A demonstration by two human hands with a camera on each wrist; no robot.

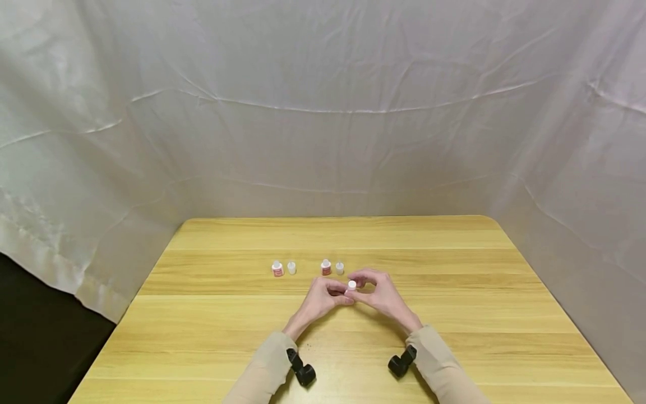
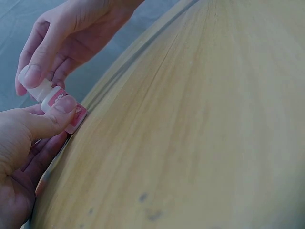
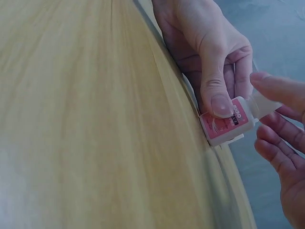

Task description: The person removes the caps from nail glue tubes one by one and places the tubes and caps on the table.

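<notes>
A small white glue bottle (image 3: 226, 128) with a pink label is held between both hands over the table. My left hand (image 1: 321, 298) grips its body, the thumb lying across the label. At the top end, my right hand (image 1: 382, 293) pinches the white cap (image 2: 29, 78) between thumb and fingers. The cap sits over the bottle's neck in both wrist views. Behind the hands stand two similar bottles, a left one (image 1: 277, 269) and a middle one (image 1: 326, 267), with nozzle tips showing. Beside each is a separate white cap, the left cap (image 1: 291, 268) and the middle cap (image 1: 340, 269).
The wood-grain table (image 1: 212, 325) has rounded far corners. Pale grey cloth (image 1: 323, 140) hangs behind it and at both sides. A black camera is strapped at each sleeve cuff. A few dark specks (image 2: 147, 205) mark the tabletop near the left wrist.
</notes>
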